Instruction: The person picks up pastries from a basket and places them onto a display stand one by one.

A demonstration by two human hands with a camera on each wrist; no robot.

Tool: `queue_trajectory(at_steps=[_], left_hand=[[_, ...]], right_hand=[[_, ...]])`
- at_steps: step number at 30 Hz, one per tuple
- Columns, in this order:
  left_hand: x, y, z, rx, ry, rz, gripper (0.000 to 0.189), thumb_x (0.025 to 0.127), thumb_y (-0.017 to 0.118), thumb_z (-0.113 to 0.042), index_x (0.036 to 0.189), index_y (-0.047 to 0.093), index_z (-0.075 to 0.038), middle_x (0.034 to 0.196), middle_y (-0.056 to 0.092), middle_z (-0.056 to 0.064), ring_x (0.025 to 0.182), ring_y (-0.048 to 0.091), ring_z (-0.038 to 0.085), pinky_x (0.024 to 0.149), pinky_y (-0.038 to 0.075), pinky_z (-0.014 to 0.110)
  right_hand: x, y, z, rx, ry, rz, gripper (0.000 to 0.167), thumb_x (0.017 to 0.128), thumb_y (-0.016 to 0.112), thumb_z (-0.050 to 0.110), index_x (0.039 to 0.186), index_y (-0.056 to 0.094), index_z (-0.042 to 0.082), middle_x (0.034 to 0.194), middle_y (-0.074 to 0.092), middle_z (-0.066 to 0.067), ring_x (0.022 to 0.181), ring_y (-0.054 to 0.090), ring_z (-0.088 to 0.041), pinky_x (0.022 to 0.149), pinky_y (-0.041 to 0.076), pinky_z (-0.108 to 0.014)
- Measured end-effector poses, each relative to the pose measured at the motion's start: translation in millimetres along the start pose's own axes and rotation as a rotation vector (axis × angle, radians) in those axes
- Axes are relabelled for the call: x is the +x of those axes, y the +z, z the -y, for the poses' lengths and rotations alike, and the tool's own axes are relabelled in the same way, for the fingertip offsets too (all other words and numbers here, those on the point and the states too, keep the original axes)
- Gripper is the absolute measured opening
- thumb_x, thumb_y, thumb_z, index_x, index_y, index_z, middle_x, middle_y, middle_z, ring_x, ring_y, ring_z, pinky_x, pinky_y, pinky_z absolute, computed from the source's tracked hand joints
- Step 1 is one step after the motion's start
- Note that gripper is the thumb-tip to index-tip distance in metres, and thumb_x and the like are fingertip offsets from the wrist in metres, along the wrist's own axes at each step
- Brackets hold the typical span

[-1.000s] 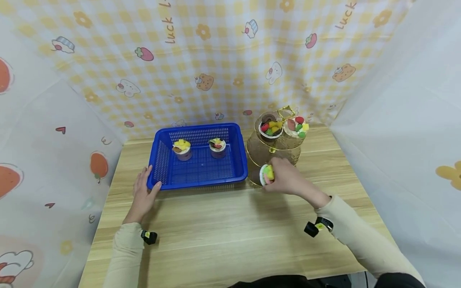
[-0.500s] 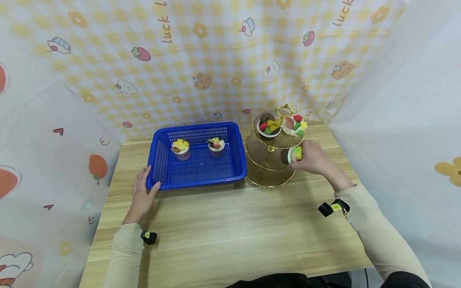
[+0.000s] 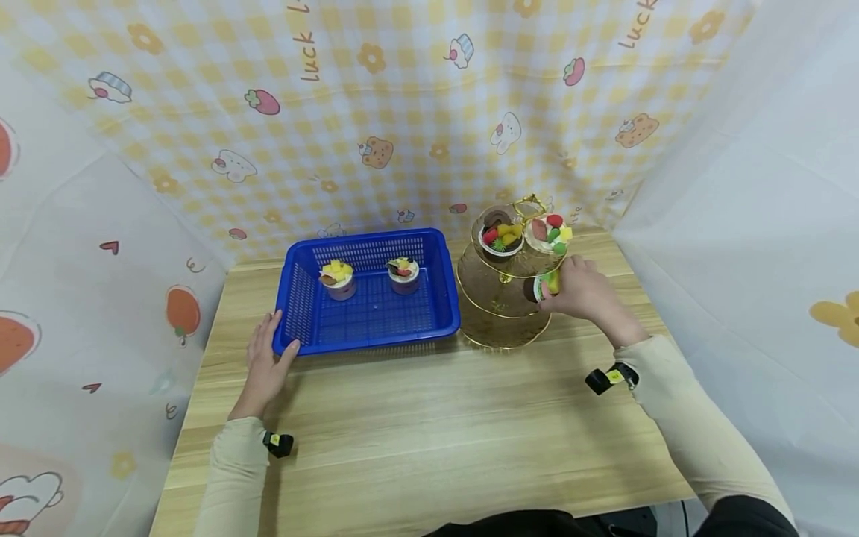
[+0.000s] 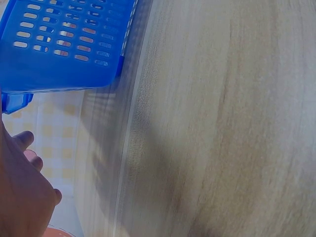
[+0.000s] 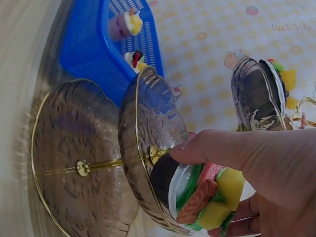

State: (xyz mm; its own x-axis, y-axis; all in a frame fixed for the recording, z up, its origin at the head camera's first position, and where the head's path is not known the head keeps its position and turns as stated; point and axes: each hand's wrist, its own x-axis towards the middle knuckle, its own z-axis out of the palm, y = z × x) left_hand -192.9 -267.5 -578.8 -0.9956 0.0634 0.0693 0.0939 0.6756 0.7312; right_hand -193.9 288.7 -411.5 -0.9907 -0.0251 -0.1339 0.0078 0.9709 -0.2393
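My right hand grips a toy cupcake with a dark cup and yellow, green and pink topping. In the right wrist view, its base meets the middle tier of a gold-rimmed, clear brown three-tier stand. The thumb lies along the cup's side; the other fingers are partly hidden behind the topping. On the top tier sit a fruit-topped dark cupcake and a cream-topped cupcake. My left hand rests at the front left corner of a blue basket, fingers spread and fairly straight.
Inside the basket stand a yellow-topped cupcake and another cream-topped cupcake. A gold handle rises from the stand's top. Behind the wooden table hangs a yellow checked cloth.
My right hand has carried the cupcake from the stand's front, right and back to the right side of the middle tier. The left hand stays at the basket corner.
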Motion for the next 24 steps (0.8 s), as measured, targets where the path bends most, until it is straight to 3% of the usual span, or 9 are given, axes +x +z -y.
queue_trajectory(at_steps=[6,16,24], left_hand=[[0.7,0.4,2.0,-0.001,-0.005,0.003,0.073,0.102,0.049,-0.04,0.16,0.006,-0.032,0.168,-0.001,0.018,0.15,-0.004,0.052,0.112,-0.002,0.076],[1.9,-0.5,2.1,0.001,0.002,-0.004,0.073,0.102,0.049,-0.04,0.16,0.007,-0.031,0.167,0.001,0.02,0.15,-0.003,0.052,0.113,-0.001,0.076],[2.1,0.5,2.6,-0.007,0.008,-0.007,0.072,0.102,0.049,-0.041,0.16,0.007,-0.031,0.167,0.001,0.019,0.15,-0.003,0.052,0.113,-0.002,0.076]], right_hand=[[5.6,5,-2,0.014,0.011,-0.012,0.056,0.084,0.06,0.039,0.11,0.049,-0.009,0.116,0.05,-0.028,0.103,0.047,-0.045,0.08,0.046,-0.058],[14.6,23,-13,0.123,0.027,-0.066,0.087,0.076,0.078,0.041,0.138,0.04,-0.006,0.129,0.044,-0.031,0.111,0.041,-0.047,0.087,0.044,-0.06],[23.9,48,-23,0.277,-0.019,-0.248,0.094,0.074,0.083,0.035,0.146,0.036,-0.003,0.128,0.046,-0.032,0.117,0.042,-0.05,0.091,0.041,-0.064]])
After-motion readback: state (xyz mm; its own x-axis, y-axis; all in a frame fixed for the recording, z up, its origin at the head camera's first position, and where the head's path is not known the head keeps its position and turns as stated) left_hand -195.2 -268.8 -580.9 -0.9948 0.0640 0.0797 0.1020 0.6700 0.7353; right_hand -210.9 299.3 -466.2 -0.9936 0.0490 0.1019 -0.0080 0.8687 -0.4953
